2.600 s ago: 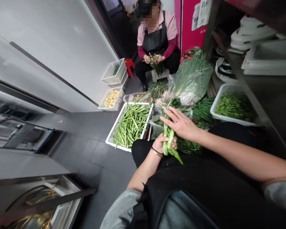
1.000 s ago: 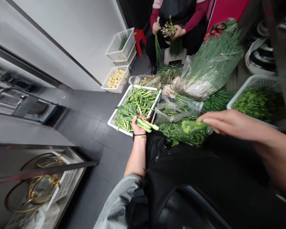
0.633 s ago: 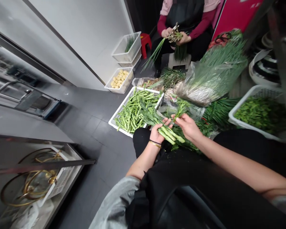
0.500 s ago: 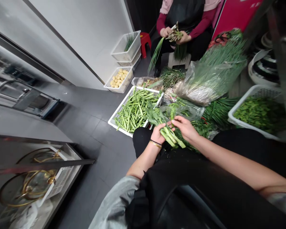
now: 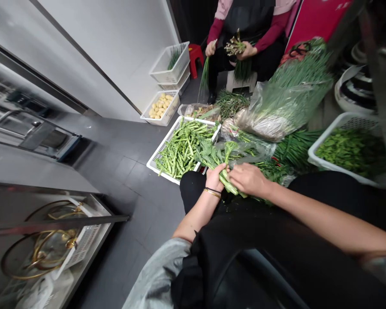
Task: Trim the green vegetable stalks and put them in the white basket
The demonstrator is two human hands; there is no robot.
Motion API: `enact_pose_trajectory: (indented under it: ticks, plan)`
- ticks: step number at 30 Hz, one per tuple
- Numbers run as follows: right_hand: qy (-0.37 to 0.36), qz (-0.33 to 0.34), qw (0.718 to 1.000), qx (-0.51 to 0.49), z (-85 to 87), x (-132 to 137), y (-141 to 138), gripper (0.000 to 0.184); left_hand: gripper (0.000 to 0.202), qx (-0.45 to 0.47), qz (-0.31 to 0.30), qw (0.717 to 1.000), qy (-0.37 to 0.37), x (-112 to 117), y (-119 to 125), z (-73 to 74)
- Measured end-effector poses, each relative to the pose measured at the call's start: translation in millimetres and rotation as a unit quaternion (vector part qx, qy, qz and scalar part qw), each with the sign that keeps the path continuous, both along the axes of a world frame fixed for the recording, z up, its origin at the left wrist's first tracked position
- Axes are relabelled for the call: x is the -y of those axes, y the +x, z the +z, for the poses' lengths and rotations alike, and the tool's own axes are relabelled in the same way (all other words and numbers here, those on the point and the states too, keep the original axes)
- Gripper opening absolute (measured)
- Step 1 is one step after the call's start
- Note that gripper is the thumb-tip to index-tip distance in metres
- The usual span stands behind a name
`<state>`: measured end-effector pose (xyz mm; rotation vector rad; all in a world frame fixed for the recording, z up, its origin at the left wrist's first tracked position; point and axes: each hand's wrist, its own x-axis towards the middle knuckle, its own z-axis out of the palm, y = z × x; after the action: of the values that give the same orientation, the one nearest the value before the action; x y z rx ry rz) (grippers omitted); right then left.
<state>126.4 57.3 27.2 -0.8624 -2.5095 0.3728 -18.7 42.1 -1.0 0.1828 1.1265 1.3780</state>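
My left hand (image 5: 215,177) is wrapped round a bunch of leafy green stalks (image 5: 209,155), held above my lap. The leaves point away from me, and the thick pale cut ends come toward me. My right hand (image 5: 247,179) is closed at the stalk part of the bunch, close beside the left; its fingertips are partly hidden, and a stalk seems pinched in them. Just beyond my left hand stands a white basket (image 5: 152,166) heaped with trimmed green stems (image 5: 180,152).
Bagged scallions (image 5: 276,116) and loose greens (image 5: 296,148) lie ahead. A white basket of leaves (image 5: 313,150) stands right, a potato basket (image 5: 144,116) far left. A co-worker (image 5: 251,25) sits opposite, holding scallions. A metal shelf with glass lids (image 5: 38,253) is at lower left.
My right hand has shifted down along the bunch and its fingers have closed at the stalks. The co-worker's hand has pulled some scallions away to the left.
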Motion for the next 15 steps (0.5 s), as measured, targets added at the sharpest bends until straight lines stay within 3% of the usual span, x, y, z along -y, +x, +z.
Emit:
enact_pose_trajectory:
  ticks: [2, 3, 6, 9, 10, 11, 15]
  plan:
    - [-0.087, 0.094, 0.991, 0.027, 1.2, 5.0, 12.2, 0.024, 0.017, 0.007, -0.017, 1.000, -0.021, -0.1, -6.7, 1.3]
    - [-0.159, 0.107, 0.981, 0.028, 1.2, 2.6, 19.0, 0.024, 0.016, 0.015, -0.044, 0.998, -0.035, 0.7, -9.8, 2.5]
    - [-0.385, 0.024, 0.921, -0.063, -0.5, -17.1, 30.2, 0.040, 0.015, 0.050, -0.140, 0.987, -0.062, 4.5, -12.6, 7.2]
    - [-0.494, -0.046, 0.849, -0.182, -5.5, -35.2, 19.8, 0.043, 0.017, 0.054, -0.184, 0.980, -0.047, 6.8, -4.3, 10.3]
    - [-0.493, -0.063, 0.847, -0.190, -7.8, -37.8, 13.2, 0.041, 0.019, 0.043, -0.177, 0.983, -0.030, 6.8, -0.3, 10.4]
    - [-0.467, -0.090, 0.861, -0.179, -10.3, -38.8, 6.4, 0.040, 0.021, 0.025, -0.159, 0.987, -0.011, 6.6, 3.4, 9.9]
    - [-0.203, -0.190, 0.960, -0.040, -18.0, -32.9, -13.8, 0.043, 0.025, -0.049, -0.046, 0.997, 0.046, 2.6, 9.7, 3.6]
